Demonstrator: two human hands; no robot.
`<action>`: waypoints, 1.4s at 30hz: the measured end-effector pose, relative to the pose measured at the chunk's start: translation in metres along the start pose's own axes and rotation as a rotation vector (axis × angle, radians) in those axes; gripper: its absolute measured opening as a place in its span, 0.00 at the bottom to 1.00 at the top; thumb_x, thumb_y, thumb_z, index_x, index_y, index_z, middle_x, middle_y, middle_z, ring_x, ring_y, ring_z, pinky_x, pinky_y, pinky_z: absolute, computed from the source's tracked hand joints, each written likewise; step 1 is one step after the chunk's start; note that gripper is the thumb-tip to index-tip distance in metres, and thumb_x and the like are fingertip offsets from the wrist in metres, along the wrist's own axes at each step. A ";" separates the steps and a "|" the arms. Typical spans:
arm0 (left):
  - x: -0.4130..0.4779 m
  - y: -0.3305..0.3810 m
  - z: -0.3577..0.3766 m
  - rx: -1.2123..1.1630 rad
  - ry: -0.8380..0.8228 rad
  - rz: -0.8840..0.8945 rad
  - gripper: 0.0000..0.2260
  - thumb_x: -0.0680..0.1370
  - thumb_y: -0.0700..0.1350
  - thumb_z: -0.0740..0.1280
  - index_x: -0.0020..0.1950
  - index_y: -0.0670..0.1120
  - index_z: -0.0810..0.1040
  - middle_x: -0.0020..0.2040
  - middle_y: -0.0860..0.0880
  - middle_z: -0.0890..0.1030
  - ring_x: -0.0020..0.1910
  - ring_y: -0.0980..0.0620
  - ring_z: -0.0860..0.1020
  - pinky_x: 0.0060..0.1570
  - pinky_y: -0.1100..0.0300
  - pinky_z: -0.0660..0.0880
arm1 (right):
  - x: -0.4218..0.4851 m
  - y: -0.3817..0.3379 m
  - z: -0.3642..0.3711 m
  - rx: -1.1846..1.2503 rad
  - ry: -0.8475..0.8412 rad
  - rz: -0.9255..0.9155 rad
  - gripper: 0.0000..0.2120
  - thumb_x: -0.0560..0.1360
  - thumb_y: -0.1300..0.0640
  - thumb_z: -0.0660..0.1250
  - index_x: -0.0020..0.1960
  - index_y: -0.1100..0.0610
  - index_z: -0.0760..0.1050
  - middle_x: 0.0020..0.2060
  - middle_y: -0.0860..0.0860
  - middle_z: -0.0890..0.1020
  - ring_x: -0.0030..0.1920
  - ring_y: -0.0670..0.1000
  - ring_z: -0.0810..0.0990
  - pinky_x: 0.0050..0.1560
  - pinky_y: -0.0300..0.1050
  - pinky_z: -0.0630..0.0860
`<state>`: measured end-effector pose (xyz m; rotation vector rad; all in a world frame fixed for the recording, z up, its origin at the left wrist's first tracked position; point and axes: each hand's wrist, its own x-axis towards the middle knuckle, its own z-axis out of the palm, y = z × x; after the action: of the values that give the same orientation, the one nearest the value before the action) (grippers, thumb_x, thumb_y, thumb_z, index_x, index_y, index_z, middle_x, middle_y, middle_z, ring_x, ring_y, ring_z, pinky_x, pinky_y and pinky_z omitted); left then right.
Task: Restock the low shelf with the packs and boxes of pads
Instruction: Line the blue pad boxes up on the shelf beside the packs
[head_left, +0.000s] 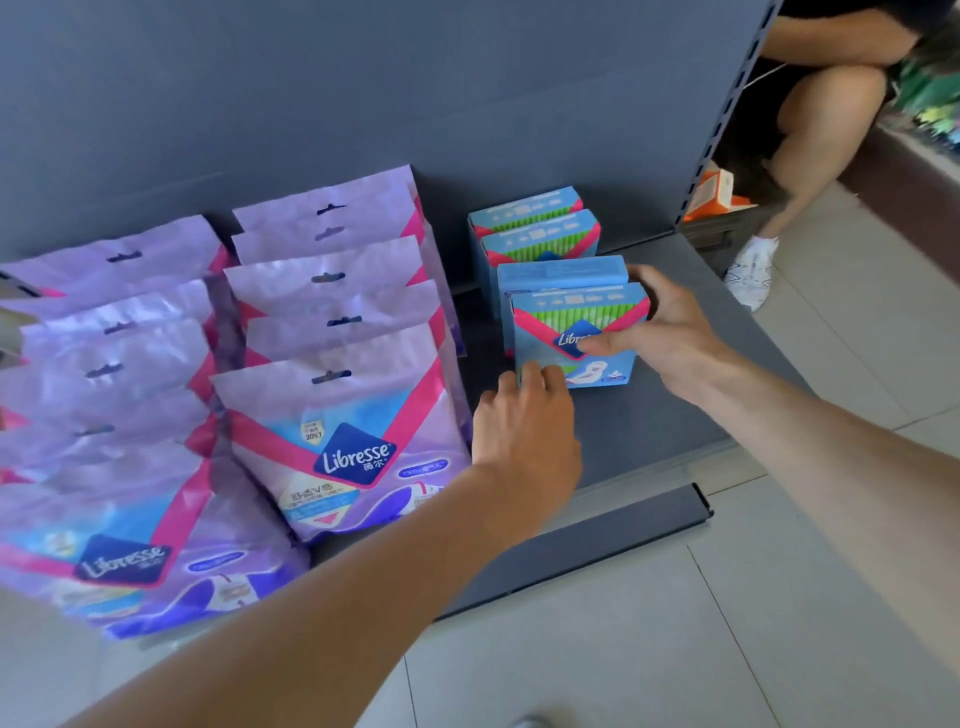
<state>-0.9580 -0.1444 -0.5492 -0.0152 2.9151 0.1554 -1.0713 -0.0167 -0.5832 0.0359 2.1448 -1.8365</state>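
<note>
On the low shelf (675, 415), far left, a row of purple Libresse packs (114, 467) stands one behind another. A second row of the same packs (337, 405) stands just beside it, reaching back to the grey rear panel. Right of these, the left hand (524, 431) has its bent fingertips against the lower left corner of the front box (597, 332). Its thumb is hidden, so a grip cannot be told. This blue box stands upright at the head of a line of like boxes, one (561, 273) touching behind it and two more (535, 234) further back. The right hand (670, 332) grips its right side, thumb across the face and fingers wrapped behind. Past the perforated upright (727, 114) lie an orange carton (719, 192) and another person's bare leg (821, 119) and white shoe (750, 270) on the tiled floor (779, 597).
</note>
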 end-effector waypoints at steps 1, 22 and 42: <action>0.003 -0.001 0.001 -0.009 0.001 -0.001 0.19 0.76 0.45 0.63 0.65 0.41 0.65 0.62 0.44 0.70 0.60 0.43 0.70 0.53 0.52 0.70 | 0.005 -0.002 0.003 -0.030 -0.006 -0.018 0.36 0.56 0.74 0.79 0.60 0.57 0.72 0.47 0.50 0.84 0.43 0.44 0.84 0.39 0.38 0.81; 0.013 0.001 0.005 -0.096 -0.022 0.002 0.20 0.76 0.45 0.63 0.65 0.41 0.65 0.62 0.43 0.69 0.61 0.43 0.71 0.53 0.50 0.72 | 0.016 -0.006 0.017 -0.389 0.121 -0.058 0.33 0.55 0.56 0.84 0.54 0.63 0.74 0.47 0.51 0.83 0.47 0.49 0.82 0.42 0.39 0.77; -0.065 0.152 0.036 -0.021 -0.150 0.328 0.16 0.78 0.44 0.61 0.64 0.40 0.66 0.62 0.42 0.70 0.62 0.42 0.70 0.48 0.52 0.69 | -0.204 0.048 -0.137 -1.380 0.007 -0.037 0.21 0.77 0.45 0.61 0.63 0.58 0.70 0.60 0.54 0.75 0.62 0.56 0.72 0.54 0.48 0.72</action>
<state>-0.8902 0.0100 -0.5541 0.4519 2.7446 0.2291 -0.8975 0.1622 -0.5608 -0.2980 2.8916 -0.0603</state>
